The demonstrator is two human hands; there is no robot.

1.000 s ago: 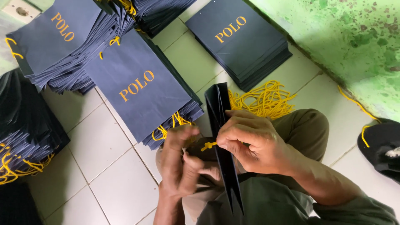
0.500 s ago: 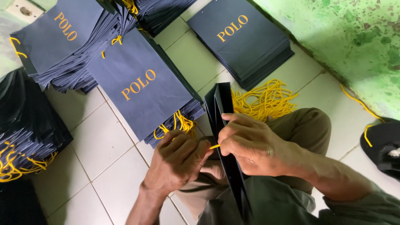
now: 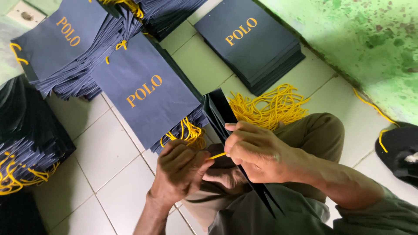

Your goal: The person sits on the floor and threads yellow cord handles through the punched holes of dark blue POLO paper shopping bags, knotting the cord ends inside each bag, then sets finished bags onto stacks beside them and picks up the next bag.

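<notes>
I hold a folded dark navy paper bag [image 3: 220, 111] edge-on over my lap. My right hand [image 3: 257, 150] grips its upper edge and pinches a short yellow cord [image 3: 217, 155]. My left hand [image 3: 180, 167] is curled beside it, its fingers closed on the other end of that cord. A loose heap of yellow cords [image 3: 270, 106] lies on the floor just beyond the bag, next to my knee.
Stacks of navy bags with gold lettering lie on the white tile floor: one with cord handles [image 3: 148, 93] ahead left, another [image 3: 61, 52] far left, a handle-less pile [image 3: 252, 43] by the green wall. More bags [image 3: 26, 148] sit at the left edge. A dark object [image 3: 400, 148] lies right.
My left hand has come up from under the bag and closed next to my right hand on the yellow cord. The view has shifted slightly.
</notes>
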